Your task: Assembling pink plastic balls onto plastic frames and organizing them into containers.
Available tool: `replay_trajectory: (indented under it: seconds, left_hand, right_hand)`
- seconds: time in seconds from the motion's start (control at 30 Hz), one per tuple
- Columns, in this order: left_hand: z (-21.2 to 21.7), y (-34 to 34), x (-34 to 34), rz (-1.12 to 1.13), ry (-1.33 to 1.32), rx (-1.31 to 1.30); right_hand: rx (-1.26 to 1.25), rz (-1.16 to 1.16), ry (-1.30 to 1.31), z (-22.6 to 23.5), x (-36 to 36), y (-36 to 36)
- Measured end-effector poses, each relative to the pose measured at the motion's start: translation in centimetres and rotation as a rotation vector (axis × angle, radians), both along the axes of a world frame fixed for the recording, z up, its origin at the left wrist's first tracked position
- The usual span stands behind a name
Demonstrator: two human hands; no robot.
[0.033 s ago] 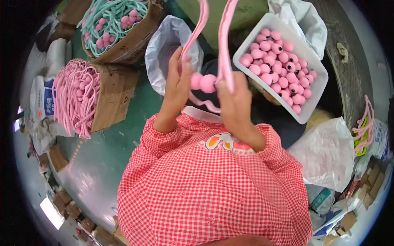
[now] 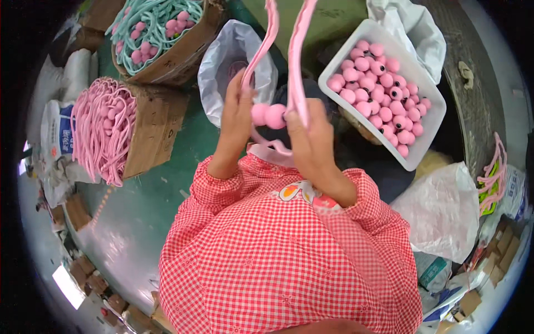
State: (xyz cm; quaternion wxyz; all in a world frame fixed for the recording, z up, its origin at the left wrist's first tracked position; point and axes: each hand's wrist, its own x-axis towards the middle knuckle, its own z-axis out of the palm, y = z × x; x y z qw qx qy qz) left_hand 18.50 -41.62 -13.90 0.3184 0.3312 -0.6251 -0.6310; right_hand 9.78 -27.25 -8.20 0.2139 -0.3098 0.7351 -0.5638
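Two pink balls (image 2: pixel 275 116) sit side by side between my hands, on or against a pink strap (image 2: pixel 298 61). Both lengths of the strap run up out of the top of the view, and a loose pink piece (image 2: pixel 272 143) curls below the balls. My left hand (image 2: pixel 238 108) is closed round the left length, its fingers pointing up. On the right, my right hand (image 2: pixel 312 133) grips the other length close to the balls, with the thumb near the right-hand ball. How the balls join the strap is hidden by my fingers.
A white tub (image 2: pixel 328 89) of pink balls with black spots stands at right. A bag-lined bin (image 2: pixel 214 61) is behind my left hand. Cardboard boxes hold pink cords (image 2: pixel 103 133) and teal cords (image 2: pixel 142 28) at left. A white sack (image 2: pixel 439 211) lies at lower right.
My right hand and the two balls have shifted slightly left, with the right strap length moving along. Both hands keep their hold.
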Motion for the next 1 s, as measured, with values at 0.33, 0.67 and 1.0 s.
replay_trajectory:
  seconds: [0.33, 0.67, 1.0]
  left_hand:
    - [-7.3, -4.9, 7.8, 0.188, -0.059, 0.624]
    - [-21.8, -13.9, 2.2, 0.187, -0.07, 0.594]
    - [-25.1, -14.5, 2.8, -0.187, -0.99, -0.253]
  right_hand:
    - [0.135, 0.297, 0.104, -3.8, -2.2, -1.2]
    - [0.142, 0.272, 0.154, -7.6, -2.7, 3.1]
    - [0.274, 0.216, 0.399, -11.8, -3.8, -9.5]
